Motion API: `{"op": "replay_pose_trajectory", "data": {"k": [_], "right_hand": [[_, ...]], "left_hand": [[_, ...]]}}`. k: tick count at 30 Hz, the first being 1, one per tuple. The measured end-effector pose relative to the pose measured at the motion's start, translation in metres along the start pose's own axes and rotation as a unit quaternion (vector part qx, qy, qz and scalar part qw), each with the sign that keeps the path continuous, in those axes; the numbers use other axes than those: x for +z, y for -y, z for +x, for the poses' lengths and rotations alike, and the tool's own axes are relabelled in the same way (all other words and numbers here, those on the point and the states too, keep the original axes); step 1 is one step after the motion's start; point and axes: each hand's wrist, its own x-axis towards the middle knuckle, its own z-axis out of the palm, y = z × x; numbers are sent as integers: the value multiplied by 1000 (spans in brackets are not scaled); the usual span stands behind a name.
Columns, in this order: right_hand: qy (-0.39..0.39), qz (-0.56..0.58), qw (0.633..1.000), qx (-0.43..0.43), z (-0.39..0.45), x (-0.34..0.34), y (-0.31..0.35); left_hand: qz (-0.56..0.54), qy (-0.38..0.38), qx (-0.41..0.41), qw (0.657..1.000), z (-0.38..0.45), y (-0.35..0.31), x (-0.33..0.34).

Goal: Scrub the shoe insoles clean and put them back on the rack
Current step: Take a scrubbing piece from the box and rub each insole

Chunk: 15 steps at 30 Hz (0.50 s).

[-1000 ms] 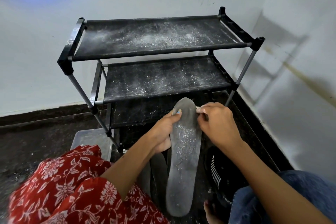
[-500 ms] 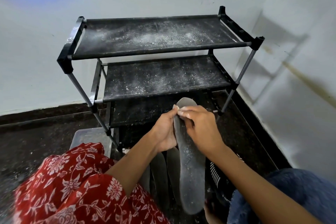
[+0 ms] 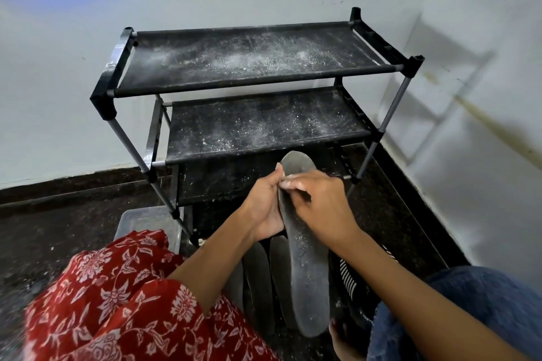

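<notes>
A long grey insole (image 3: 308,272) dusted with white powder stands upright in front of me. My left hand (image 3: 265,206) grips its left edge near the toe. My right hand (image 3: 319,208) lies across its face with the fingertips pinched at that same left edge; whether they hold a cloth or anything else is hidden. Two more grey insoles (image 3: 259,281) lie on the floor beneath. The black three-shelf rack (image 3: 249,58) stands just beyond, its shelves speckled with white powder.
A clear plastic tub (image 3: 146,221) sits on the dark floor left of the rack's foot. A black basket with slots (image 3: 352,281) is at the right by my knee. White walls meet in a corner behind the rack. My red floral garment (image 3: 117,302) fills the lower left.
My right hand has moved from the insole's right edge across its face to the left edge. The insole has turned and tilted slightly, with less powder showing on it.
</notes>
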Motion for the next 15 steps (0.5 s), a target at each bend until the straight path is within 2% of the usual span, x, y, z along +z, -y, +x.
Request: {"op": "replay_pose_trajectory", "data": {"k": [6,11,15], "right_hand": [[84,72,994,4,-8,-4,3],[-39,25,999,5,-3,-2,0],[23,39,999,-7,-8,5,5]], "left_hand": [[-31,-17,14,999,0,-3,-7],[-11,8,8,1000,-1,-1,-4],[-23,0,1,1000,-1,0,-5]]}}
